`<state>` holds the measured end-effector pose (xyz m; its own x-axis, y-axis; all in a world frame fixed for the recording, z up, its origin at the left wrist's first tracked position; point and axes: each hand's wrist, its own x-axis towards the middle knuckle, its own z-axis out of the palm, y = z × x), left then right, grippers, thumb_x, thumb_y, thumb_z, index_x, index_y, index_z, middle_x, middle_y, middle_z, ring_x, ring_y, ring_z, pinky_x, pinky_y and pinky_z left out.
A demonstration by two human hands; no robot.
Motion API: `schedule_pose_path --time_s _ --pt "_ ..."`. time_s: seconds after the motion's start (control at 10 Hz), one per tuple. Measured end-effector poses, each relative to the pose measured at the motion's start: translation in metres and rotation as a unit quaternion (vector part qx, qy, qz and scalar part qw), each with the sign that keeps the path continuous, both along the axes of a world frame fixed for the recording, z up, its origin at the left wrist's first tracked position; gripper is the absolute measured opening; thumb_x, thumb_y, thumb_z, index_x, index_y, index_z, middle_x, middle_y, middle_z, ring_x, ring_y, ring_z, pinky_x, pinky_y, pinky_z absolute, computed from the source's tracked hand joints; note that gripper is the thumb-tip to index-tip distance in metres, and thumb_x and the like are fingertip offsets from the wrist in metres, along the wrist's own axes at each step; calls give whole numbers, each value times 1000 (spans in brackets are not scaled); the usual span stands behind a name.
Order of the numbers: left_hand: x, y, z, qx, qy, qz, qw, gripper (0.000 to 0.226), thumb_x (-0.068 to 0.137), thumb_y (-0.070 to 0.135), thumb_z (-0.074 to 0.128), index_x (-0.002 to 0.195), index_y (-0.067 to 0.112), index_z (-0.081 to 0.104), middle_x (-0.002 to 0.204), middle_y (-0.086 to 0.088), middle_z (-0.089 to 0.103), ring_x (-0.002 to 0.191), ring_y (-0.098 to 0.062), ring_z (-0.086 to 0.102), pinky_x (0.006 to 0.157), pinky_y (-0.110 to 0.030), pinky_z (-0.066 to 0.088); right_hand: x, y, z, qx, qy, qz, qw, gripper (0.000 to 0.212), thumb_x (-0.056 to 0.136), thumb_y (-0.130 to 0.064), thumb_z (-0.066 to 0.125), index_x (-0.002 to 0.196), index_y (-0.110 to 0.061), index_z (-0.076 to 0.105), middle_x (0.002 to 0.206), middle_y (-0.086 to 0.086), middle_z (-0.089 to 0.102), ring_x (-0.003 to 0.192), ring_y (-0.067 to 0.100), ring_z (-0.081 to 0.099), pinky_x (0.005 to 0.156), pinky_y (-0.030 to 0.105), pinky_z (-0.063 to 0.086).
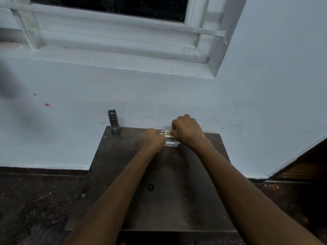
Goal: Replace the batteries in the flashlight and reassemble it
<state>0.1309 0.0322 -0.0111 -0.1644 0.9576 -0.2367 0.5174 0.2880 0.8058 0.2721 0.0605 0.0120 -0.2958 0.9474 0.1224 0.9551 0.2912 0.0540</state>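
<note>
A silver-grey flashlight (113, 122) stands upright at the far left corner of the dark wooden table (169, 200), its open end up. At the far middle of the table both hands meet over a small clear plastic case (171, 144). Between their fingertips is a gold battery (167, 133). My left hand (152, 139) pinches its left end, my right hand (187, 130) grips its right end from above. The rest of the battery and most of the case are hidden by the fingers.
The table stands against a pale blue wall under a white window frame (113, 41). A dark round cap or knob (150, 186) lies mid-table between my forearms. Dark speckled floor lies left and right; a wooden door edge (304, 167) is at the right.
</note>
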Motion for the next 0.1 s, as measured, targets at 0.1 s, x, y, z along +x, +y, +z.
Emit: schedule_pose_path --time_s 0.1 --pt "-10 -19 19 2 64 8 998 38 102 41 46 106 10 68 100 -9 70 93 -24 65 74 -34 50 6 -13 7 18 62 -35 997 26 97 -32 56 99 -10 69 97 9 67 95 28 58 80 41 52"
